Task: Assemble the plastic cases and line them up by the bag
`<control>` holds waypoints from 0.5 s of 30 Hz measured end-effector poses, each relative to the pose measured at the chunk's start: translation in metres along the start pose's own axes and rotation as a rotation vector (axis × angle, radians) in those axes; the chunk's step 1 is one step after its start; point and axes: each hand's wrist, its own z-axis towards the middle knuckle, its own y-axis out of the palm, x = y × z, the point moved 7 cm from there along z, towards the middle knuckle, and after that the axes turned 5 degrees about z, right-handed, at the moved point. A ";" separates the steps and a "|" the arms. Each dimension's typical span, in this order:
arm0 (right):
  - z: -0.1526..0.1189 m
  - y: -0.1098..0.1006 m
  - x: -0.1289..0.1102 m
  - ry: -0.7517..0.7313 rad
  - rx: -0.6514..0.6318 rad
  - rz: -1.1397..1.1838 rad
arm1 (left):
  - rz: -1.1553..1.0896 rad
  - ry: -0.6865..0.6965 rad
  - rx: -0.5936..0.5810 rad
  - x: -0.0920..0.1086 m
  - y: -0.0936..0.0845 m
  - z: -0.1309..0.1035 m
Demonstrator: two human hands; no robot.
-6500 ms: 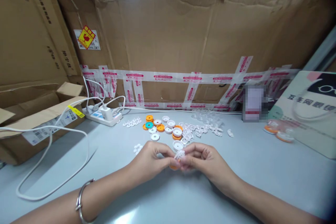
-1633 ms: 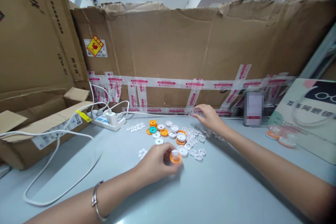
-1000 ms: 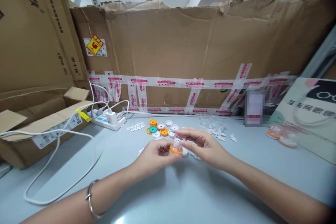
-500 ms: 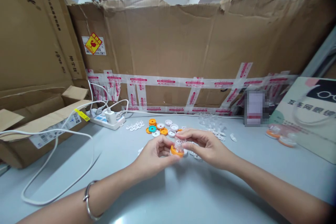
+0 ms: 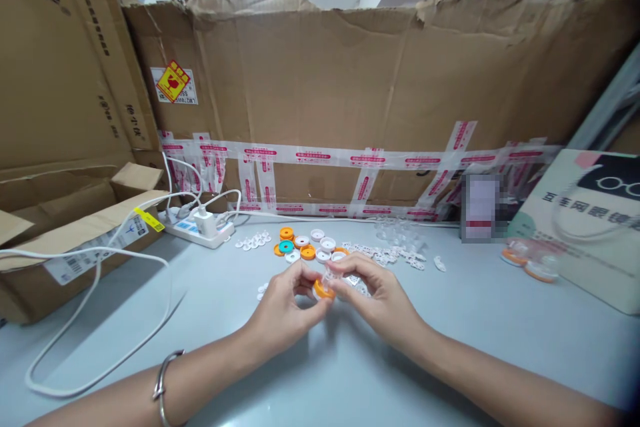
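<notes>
My left hand [image 5: 289,300] is closed around an orange round cap [image 5: 324,289] with a whitish base, just above the table. A clear plastic piece [image 5: 331,275] sits on top of the cap, pinched by the thumb and fingers of my right hand [image 5: 374,290]. Right behind my hands lies a group of round caps [image 5: 308,252] in orange, white and teal. Small white flat pieces [image 5: 385,255] are spread behind and beside my right hand, some partly hidden by it.
Clear plastic pieces [image 5: 400,232] lie at the back. Two orange-based clear assemblies [image 5: 543,269] stand by a printed bag [image 5: 590,227] on the right. On the left are a power strip [image 5: 200,233], a loose white cable [image 5: 100,383] and an open cardboard box [image 5: 30,287].
Both hands have shifted slightly left in view with the cap and clear piece. The clear piece is now tilted more, with my right fingers lower and closer around it.
</notes>
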 end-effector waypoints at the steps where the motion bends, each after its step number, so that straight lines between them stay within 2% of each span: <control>1: 0.000 0.000 0.002 0.023 0.004 0.028 | -0.042 -0.020 -0.010 0.000 0.001 0.001; 5: 0.002 0.005 0.006 0.110 -0.087 0.206 | -0.237 -0.136 -0.070 -0.006 0.006 0.004; 8: 0.003 0.008 0.005 0.128 -0.134 0.275 | -0.322 -0.166 -0.112 -0.007 0.007 0.005; 15: 0.000 0.003 0.006 0.115 0.041 0.312 | -0.213 -0.054 -0.045 0.003 0.002 0.003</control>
